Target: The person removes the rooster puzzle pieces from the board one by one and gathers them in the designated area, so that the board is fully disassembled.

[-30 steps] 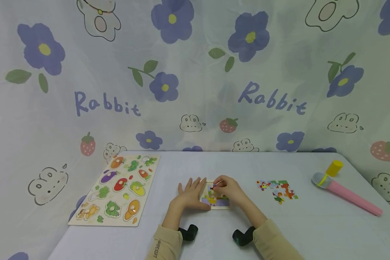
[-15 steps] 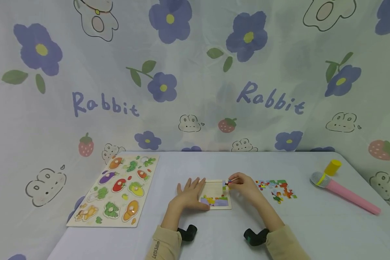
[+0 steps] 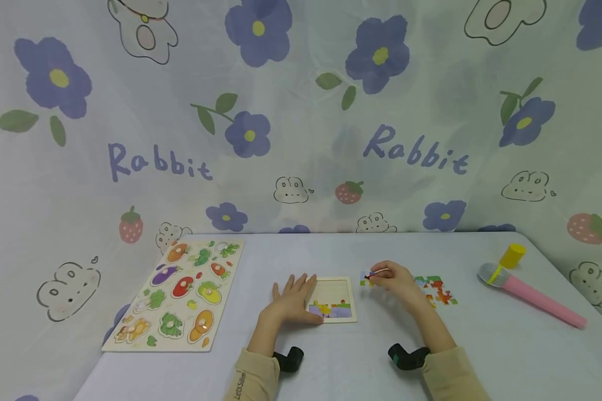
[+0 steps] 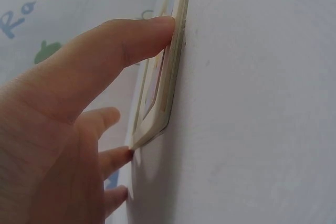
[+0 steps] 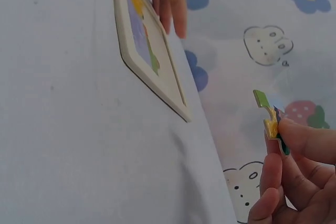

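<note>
Puzzle piece (image 5: 271,121) is held up off the table (image 3: 341,367), pinched between thumb and fingers of the right hand (image 3: 398,283), a bit right of the frame (image 3: 352,301). Can't tell if it's one bit or a couple linked, but there's green and yellow on it. Hands are well apart. Left hand (image 3: 293,303) isn't gripping anything: fingers spread at the frame's left side, thumb resting on the rim. Inside, a mostly purple strip (image 3: 338,313) fills the side nearest the person, bare wood beyond it. Loose pieces (image 3: 443,295) sit just right of the right hand, partly covered by it. Further right: pink mic (image 3: 542,302), yellow cylinder (image 3: 513,256) near its head. Veggie board (image 3: 175,345) is way left of the left hand.
</note>
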### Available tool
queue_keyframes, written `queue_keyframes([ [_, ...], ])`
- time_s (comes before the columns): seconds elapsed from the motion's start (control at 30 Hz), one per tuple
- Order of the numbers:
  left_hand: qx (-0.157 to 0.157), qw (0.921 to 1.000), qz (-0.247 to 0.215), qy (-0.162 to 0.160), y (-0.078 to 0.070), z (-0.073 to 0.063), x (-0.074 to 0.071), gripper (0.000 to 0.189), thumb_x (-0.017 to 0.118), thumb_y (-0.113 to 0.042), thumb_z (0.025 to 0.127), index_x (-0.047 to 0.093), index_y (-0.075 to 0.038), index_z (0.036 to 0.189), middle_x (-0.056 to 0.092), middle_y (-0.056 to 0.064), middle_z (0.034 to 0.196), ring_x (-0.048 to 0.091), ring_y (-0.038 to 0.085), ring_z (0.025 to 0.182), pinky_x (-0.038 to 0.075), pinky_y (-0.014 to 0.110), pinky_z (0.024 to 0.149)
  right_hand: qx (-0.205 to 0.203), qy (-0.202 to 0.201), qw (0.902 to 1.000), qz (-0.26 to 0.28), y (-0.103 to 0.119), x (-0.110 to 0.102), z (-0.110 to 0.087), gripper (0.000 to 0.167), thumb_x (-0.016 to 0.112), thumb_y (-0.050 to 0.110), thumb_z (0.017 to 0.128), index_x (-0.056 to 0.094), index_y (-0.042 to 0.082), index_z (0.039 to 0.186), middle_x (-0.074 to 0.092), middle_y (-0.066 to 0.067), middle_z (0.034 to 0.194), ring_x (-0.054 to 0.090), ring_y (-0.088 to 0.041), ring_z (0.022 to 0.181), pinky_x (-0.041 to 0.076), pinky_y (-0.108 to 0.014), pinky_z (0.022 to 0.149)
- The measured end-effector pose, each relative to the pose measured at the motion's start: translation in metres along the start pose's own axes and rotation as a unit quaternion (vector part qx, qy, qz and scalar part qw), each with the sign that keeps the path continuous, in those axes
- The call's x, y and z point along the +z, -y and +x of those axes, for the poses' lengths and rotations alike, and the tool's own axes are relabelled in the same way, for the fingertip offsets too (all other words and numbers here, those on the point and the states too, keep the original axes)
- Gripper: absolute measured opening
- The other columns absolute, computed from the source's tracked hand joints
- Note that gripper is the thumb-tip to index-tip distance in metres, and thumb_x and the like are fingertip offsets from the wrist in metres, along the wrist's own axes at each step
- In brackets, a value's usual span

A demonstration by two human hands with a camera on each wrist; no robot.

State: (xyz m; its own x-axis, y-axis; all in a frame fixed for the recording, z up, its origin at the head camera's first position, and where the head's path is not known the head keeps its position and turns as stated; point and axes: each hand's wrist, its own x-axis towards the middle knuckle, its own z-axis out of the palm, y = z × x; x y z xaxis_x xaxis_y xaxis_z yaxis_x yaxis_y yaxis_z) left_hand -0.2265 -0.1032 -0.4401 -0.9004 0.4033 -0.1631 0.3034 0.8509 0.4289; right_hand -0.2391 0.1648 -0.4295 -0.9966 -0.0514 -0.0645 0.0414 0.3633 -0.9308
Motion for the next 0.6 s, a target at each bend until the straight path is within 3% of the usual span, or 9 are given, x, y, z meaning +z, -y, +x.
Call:
queue_keyframes([
  [0.3, 0.000, 1.0000, 0.001, -0.001, 0.002, 0.001, 0.001, 0.096, 0.074, -0.050, 0.069, 0.027, -0.015, 0.146, 0.024, 0.013, 0.151, 0.012, 0.042, 0.138, 0.002, 0.070, 0.100, 0.010, -0.010, 0.9999, 0.003, -0.004, -0.023, 0.000, 0.034, 0.065, 0.014, 0.085, 0.055, -0.005, 0.112, 0.068, -0.005, 0.091, 0.058, -0.016, 0.077, 0.042, -0.029, 0.060],
  [0.6, 0.005, 1.0000, 0.003, -0.005, 0.003, 0.001, 0.002, 0.096, 0.073, -0.050, 0.069, 0.027, -0.016, 0.146, 0.024, 0.013, 0.151, 0.013, 0.042, 0.138, 0.002, 0.070, 0.100, 0.003, 0.006, 1.0000, -0.002, -0.007, -0.046, -0.005, 0.043, 0.062, 0.022, 0.088, 0.052, -0.005, 0.120, 0.067, -0.006, 0.098, 0.061, -0.013, 0.086, 0.044, -0.035, 0.077],
])
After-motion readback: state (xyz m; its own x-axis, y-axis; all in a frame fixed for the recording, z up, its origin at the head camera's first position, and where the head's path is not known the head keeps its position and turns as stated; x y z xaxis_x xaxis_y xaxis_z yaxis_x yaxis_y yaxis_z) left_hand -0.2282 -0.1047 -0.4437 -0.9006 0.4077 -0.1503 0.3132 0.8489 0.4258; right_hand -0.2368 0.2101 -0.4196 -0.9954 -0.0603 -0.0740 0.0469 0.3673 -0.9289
